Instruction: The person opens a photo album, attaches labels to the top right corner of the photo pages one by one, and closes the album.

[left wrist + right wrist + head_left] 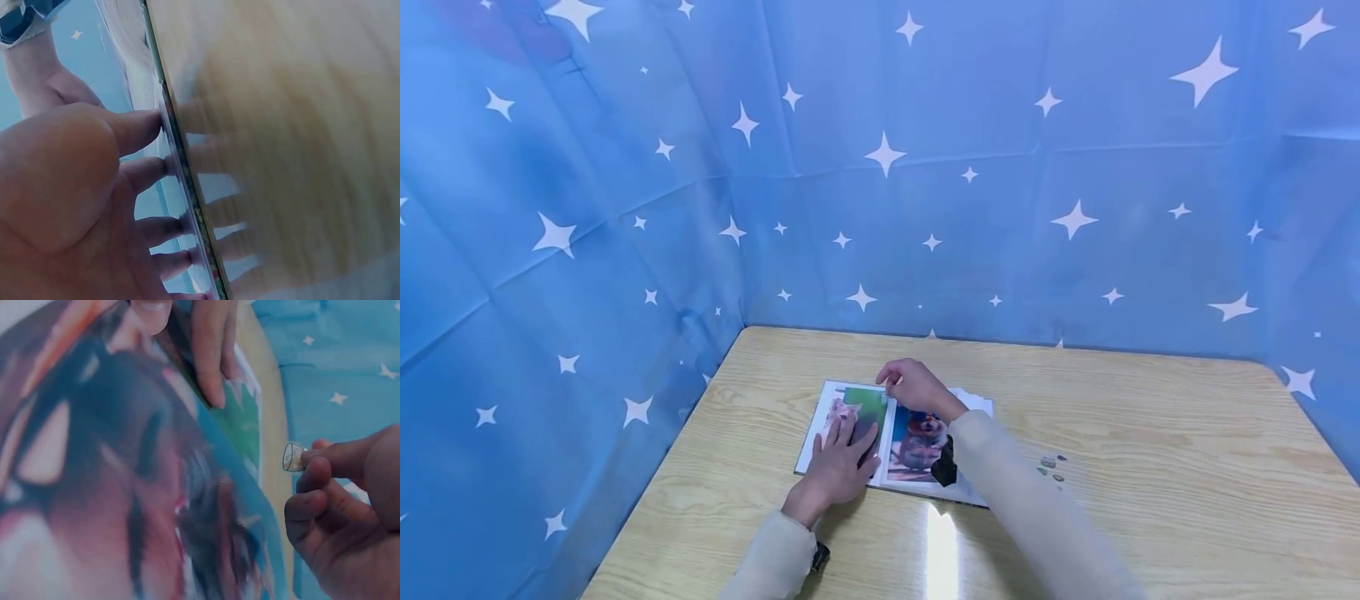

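Observation:
An open picture book [917, 450] lies flat on the wooden table [1150, 467], showing a green-backed animal picture on the left page and a blue-backed one on the right. My left hand [850, 440] rests flat on the left page with fingers spread; in the left wrist view its fingertips [164, 164] press against the glossy page [187, 206]. My right hand [892, 383] hovers at the book's top edge near the spine. In the right wrist view it [306, 464] pinches a small clear sticker [291, 456] between thumb and forefinger above the page [125, 487].
Several small stickers [1051, 467] lie on the table just right of the book. Blue cloth with white stars [970, 167] walls the table at the back and on both sides. Bare wood stretches to the right and front.

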The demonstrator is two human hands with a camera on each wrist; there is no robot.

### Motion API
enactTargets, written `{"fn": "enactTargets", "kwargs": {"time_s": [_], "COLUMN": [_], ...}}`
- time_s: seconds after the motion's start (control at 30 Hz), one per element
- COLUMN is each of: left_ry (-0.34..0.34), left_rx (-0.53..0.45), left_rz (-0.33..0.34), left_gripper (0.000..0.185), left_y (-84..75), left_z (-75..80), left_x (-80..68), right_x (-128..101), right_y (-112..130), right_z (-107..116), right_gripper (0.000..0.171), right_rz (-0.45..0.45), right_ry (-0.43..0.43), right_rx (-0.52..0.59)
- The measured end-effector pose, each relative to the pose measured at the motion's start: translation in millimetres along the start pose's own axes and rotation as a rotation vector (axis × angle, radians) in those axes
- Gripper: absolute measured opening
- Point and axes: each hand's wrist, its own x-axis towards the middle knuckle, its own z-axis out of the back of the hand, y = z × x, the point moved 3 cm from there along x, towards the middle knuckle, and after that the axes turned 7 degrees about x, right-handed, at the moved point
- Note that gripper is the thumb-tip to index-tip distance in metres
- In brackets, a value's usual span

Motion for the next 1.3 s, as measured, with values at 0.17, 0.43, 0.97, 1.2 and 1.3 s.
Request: {"fn": "enactTargets", "kwargs": {"time_s": [0.17, 0.43, 0.97, 1.2, 1.3], "left_ry": [-0.004, -0.01, 0.006, 0.013, 0.017], "left_rx": [-0.005, 0.005, 0.018, 0.016, 0.013], "left_rz": [0.0, -0.009, -0.002, 0.0, 0.001], "left_gripper": [0.056, 0.056, 0.057, 0.057, 0.057], "left_y": [0.7, -0.6, -2.0, -1.2, -0.5], "left_z": [0.1, -0.2, -1.2, -0.3, 0.5], "left_x": [-1.6, -1.0, -0.1, -0.2, -0.3], "right_x": [6.9, 13.1, 18.5, 19.6, 19.4], "right_y": [-4.5, -13.7, -22.6, -20.9, -19.4], "right_z": [-4.9, -11.3, -19.0, -23.0, -25.3], "right_gripper": [0.019, 0.018, 0.02, 0.016, 0.013], "right_rz": [-0.004, -0.038, -0.063, -0.044, -0.039], "right_ry": [-0.007, -0.014, -0.047, -0.097, -0.122], "right_rx": [0.009, -0.013, -0.062, -0.098, -0.106]}}
